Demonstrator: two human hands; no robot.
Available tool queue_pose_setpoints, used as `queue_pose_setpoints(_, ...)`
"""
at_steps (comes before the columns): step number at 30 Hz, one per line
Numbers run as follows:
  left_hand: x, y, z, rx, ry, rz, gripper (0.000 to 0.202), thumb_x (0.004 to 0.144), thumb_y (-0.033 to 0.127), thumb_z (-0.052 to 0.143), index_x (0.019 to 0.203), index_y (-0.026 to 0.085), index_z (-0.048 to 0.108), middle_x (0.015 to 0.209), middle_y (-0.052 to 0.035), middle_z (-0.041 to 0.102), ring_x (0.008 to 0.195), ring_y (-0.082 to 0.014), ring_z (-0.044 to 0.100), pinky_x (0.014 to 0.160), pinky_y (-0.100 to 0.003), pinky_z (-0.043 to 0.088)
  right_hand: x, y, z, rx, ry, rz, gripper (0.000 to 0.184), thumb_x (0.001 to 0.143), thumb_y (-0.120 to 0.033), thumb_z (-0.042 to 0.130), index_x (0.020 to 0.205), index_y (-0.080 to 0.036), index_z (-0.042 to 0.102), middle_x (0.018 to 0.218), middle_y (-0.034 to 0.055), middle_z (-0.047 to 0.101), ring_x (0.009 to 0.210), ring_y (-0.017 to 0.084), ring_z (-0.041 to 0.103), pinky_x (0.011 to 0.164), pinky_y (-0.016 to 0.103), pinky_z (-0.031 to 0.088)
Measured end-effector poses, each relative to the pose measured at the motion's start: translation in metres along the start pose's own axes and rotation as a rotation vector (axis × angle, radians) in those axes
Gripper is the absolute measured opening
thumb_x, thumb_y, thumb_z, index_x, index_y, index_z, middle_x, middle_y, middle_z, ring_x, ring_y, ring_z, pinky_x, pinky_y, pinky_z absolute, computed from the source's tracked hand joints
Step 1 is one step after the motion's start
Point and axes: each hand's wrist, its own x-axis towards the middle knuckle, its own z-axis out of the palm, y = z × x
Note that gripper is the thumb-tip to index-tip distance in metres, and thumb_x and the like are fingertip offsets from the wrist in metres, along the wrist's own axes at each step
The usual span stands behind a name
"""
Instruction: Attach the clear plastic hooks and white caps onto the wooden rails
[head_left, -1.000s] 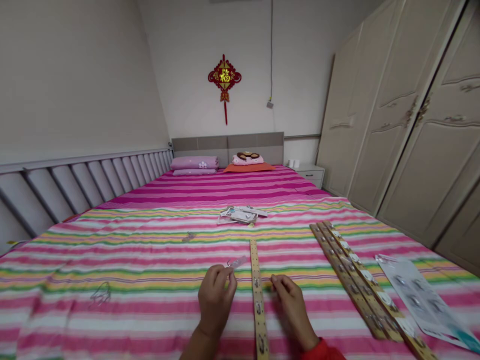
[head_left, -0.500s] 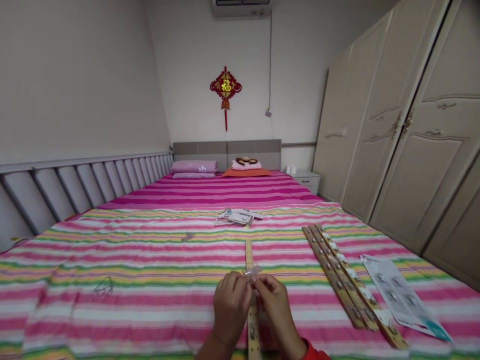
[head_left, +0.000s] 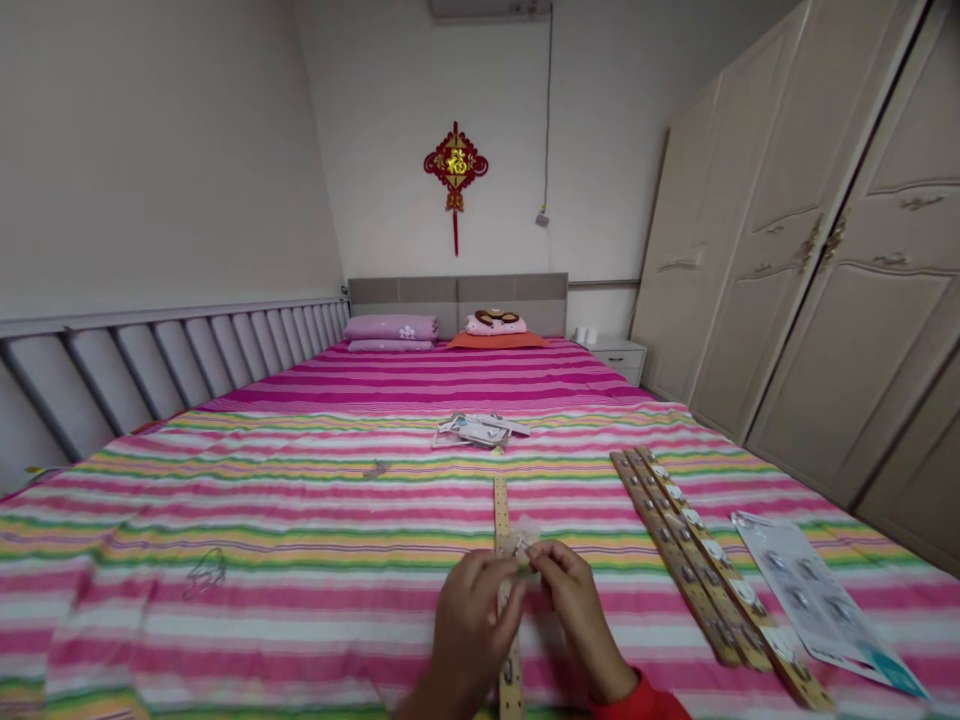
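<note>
Above a narrow perforated wooden strip [head_left: 501, 505], my left hand [head_left: 474, 612] and my right hand [head_left: 576, 603] meet at the fingertips. Between them is a small shiny piece with a clear plastic flap [head_left: 528, 528]; its exact kind is too small to make out. My right thumb and forefinger pinch it from the right. The left fingers are curled closed against its near side, hiding part of it. Below the hands, a metal piece [head_left: 511, 668] sits on the strip, which lies lengthwise on the striped sheet [head_left: 300, 620].
To the right lie several wooden strips [head_left: 679, 560] bearing metal and white pieces, beside a blister card [head_left: 814, 595] of metal parts. Farther off is a pile of packaging [head_left: 480, 430]. On the left are a clear scrap [head_left: 206, 572] and a small grey piece [head_left: 376, 468].
Both hands have shifted slightly right with the small piece, which is now tilted differently between the fingers. The whole view has also moved a little.
</note>
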Motion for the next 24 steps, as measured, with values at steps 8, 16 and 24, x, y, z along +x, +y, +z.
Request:
queue_pose_setpoints(8, 0.038, -0.054, 0.019, -0.699, -0.176, -0.804, 0.031, 0.067, 0.044, 0.066, 0.078, 0.015, 0.068, 0.075, -0.0045, 0.069, 0.073, -0.0184, 0.063, 0.069, -0.029, 0.048, 0.033, 0.012, -0.017, -0.053, -0.141, 0.100, 0.026, 0.063, -0.041, 0.065, 0.055, -0.020, 0.054, 0.036, -0.0096, 0.036, 0.032, 0.006, 0.024, 0.036, 0.021, 0.015)
queue_pose_setpoints(16, 0.049, -0.082, 0.058, -0.804, -0.184, -0.931, 0.035, 0.053, 0.043, 0.075, 0.071, 0.013, 0.067, 0.062, -0.0014, 0.066, 0.058, -0.0127, 0.057, 0.059, -0.025, 0.044, 0.063, 0.028, -0.007, -0.071, -0.220, 0.145, 0.027, 0.058, -0.041, 0.067, 0.053, -0.018, 0.054, 0.043, -0.0051, 0.049, 0.033, 0.005, 0.030, 0.035, 0.021, 0.016)
queue_pose_setpoints(24, 0.057, -0.101, 0.073, -0.757, -0.136, -0.956, 0.023, 0.049, 0.029, 0.075, 0.063, 0.014, 0.064, 0.051, 0.0032, 0.059, 0.049, -0.0091, 0.051, 0.052, -0.022, 0.038, 0.092, 0.049, -0.007, -0.126, -0.221, 0.188, 0.027, 0.060, -0.041, 0.066, 0.050, -0.018, 0.055, 0.032, -0.0072, 0.040, 0.030, 0.006, 0.028, 0.035, 0.022, 0.017)
